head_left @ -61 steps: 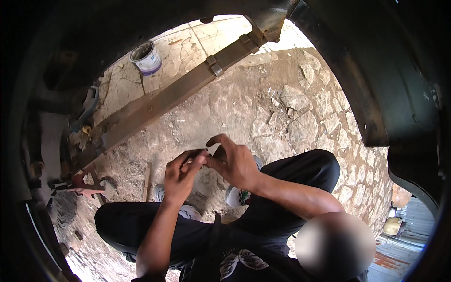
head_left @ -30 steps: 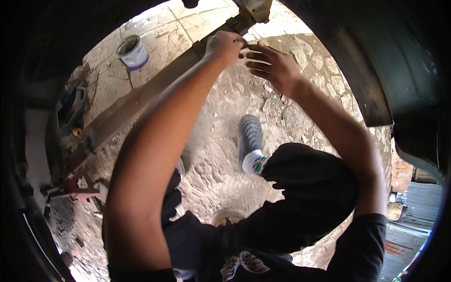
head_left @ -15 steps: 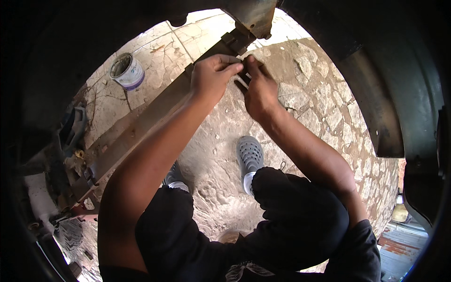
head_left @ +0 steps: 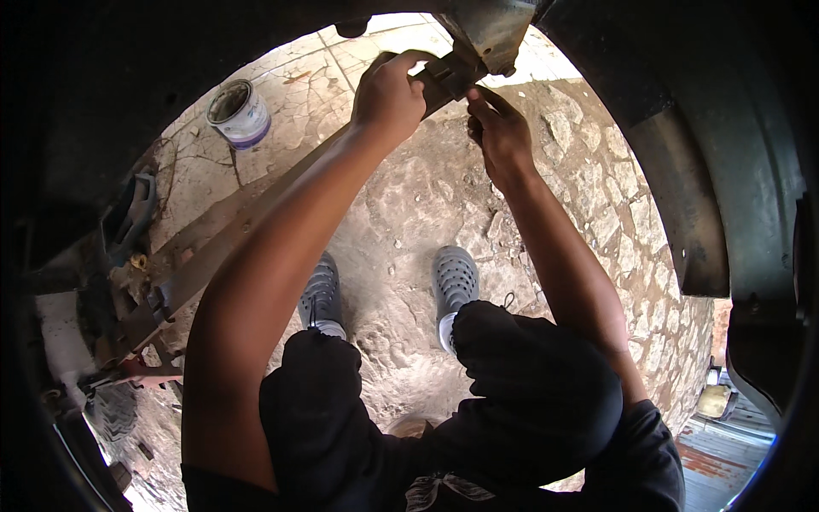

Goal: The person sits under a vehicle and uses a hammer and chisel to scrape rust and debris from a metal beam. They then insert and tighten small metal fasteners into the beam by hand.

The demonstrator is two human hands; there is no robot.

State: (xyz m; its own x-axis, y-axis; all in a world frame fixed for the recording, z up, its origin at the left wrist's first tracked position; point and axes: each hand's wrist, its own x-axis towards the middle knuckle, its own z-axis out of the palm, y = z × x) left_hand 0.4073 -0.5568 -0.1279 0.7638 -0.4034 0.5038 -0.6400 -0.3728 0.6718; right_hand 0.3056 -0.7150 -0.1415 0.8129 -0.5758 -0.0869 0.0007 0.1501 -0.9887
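A long, flat brown metal bar (head_left: 200,266) runs from the lower left up to a dark clamp-like bracket (head_left: 458,75). Just above that bracket is a worn metal mount (head_left: 490,34). My left hand (head_left: 391,101) curls round the bar beside the bracket, fingers over its far side. From the right, my right hand (head_left: 505,141) reaches the bracket's lower edge, thumb and fingers bent close together at it. Whatever small part lies in those fingertips is hidden by shadow and the fingers themselves.
Dark curved metal panels (head_left: 717,171) arch around and above me. A white and purple paint can (head_left: 241,119) stands on cracked tiles at the left. Metal parts (head_left: 136,222) crowd the far left. Grey clogs (head_left: 455,277) are on the rough stone ground.
Both hands were together below the bracket, around a dark forked piece. They have moved up and apart, the left onto the bar and the right to the bracket's edge. The forked piece no longer shows separately.
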